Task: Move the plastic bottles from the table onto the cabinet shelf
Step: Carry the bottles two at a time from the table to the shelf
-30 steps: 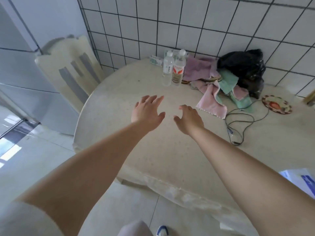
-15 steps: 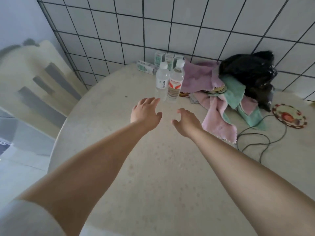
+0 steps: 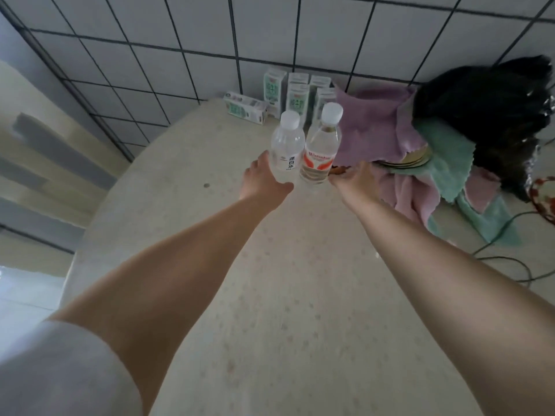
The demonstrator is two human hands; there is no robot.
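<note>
Bottles: white-label bottle (image 3: 286, 145) and red-label bottle (image 3: 320, 148) stand upright, touching side by side, on the far part of the round table (image 3: 300, 295), just in front of the green-and-white cartons (image 3: 288, 93) by the tiled wall (image 3: 210, 31). Left hand (image 3: 264, 181) is at the white-label bottle's lower body, thumb crossing under it and fingers hidden behind, so can't tell whether they're wrapped on it; right hand (image 3: 356, 181) sits just right of the red-label bottle, fingers spread loose, holding nothing. Purple cloth (image 3: 372, 127), pink cloth (image 3: 411, 196), green cloth (image 3: 444, 163) and black bag (image 3: 486, 109) are piled to the right, with a dark cable (image 3: 510, 259) near the table edge.
</note>
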